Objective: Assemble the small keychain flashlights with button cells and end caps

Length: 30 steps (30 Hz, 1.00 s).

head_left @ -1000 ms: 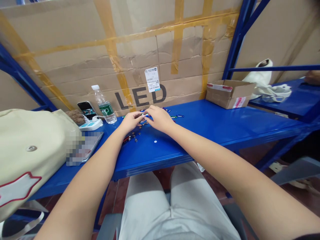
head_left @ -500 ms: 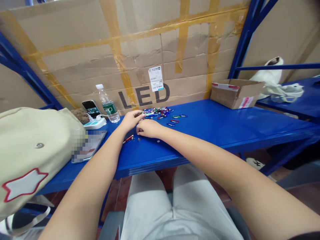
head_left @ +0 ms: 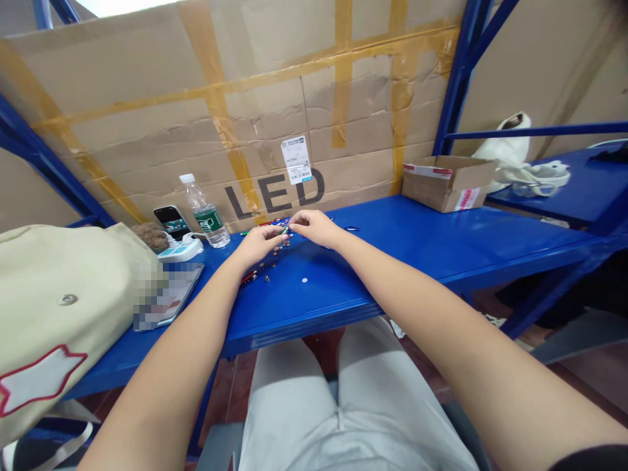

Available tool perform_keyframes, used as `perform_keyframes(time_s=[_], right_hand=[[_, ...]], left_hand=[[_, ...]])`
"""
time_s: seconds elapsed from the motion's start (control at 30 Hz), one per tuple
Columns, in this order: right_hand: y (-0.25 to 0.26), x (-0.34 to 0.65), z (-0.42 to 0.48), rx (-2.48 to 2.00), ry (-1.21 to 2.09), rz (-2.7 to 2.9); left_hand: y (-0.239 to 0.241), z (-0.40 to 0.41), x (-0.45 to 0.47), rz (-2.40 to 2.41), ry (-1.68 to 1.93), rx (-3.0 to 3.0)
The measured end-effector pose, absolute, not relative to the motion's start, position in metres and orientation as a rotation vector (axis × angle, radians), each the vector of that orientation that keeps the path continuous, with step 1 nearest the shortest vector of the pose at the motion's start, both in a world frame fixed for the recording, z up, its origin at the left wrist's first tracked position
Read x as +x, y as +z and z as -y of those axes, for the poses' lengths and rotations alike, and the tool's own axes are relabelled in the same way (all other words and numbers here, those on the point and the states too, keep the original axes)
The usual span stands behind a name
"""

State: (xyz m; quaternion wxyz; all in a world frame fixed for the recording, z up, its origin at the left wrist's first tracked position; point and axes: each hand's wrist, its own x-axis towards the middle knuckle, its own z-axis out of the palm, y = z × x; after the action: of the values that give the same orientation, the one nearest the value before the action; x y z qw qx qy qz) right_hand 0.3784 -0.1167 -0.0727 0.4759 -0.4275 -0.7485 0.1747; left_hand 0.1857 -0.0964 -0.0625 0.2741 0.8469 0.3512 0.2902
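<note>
Small green piece [head_left: 284, 229] sits between the two hands, above the blue table [head_left: 417, 252], close to its back edge. Left hand [head_left: 259, 244] has thumb and fingers together, pinched on the green piece. Right hand [head_left: 314, 227] meets it from the other side, thumb and index fingertips close together at the piece; cannot tell whether they clamp it or only touch. Exact shape of piece too small to tell.

Pile of colored clips [head_left: 279, 223] lies just behind the hands, mostly hidden by them; one blue clip [head_left: 352, 229] lies apart to the right. Small round bits [head_left: 279, 250] scattered on the table just below the fingers. Red clips [head_left: 248, 277] by the left wrist, partly covered by it, small metal bits [head_left: 267, 279] beside them. White dot [head_left: 305, 280] nearer the front edge.

Left of the hands: upright water bottle [head_left: 209, 219], green label; phone [head_left: 173, 221] propped up, white power strip [head_left: 182, 250] in front of it, flat tablet [head_left: 179, 297] partly pixelated, cream bag [head_left: 88, 268] with red-edged star patch. Right: open carton [head_left: 449, 186] near the table's back edge. Behind: taped cardboard panel [head_left: 275, 104] printed LED, white shipping label [head_left: 296, 160] on it.
</note>
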Motion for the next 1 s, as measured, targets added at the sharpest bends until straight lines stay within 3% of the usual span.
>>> perform_keyframes(time_s=[0.4,0.53,0.63,1.0], right_hand=[[-0.058,0.382,0.138,-1.257,-0.243,2.431],[-0.055,0.381,0.143,-1.272,-0.3,2.484],[-0.057,0.385,0.139,-1.173,-0.107,2.4],[-0.075,0.395,0.126,-0.875,1.168,1.865]], left_hand=[[-0.064,0.096,0.183,-0.939,0.615,2.416],[-0.063,0.1,0.184,-0.946,0.565,2.425],[-0.062,0.101,0.185,-0.905,0.709,2.548],[-0.067,0.096,0.189,-0.682,1.071,3.169]])
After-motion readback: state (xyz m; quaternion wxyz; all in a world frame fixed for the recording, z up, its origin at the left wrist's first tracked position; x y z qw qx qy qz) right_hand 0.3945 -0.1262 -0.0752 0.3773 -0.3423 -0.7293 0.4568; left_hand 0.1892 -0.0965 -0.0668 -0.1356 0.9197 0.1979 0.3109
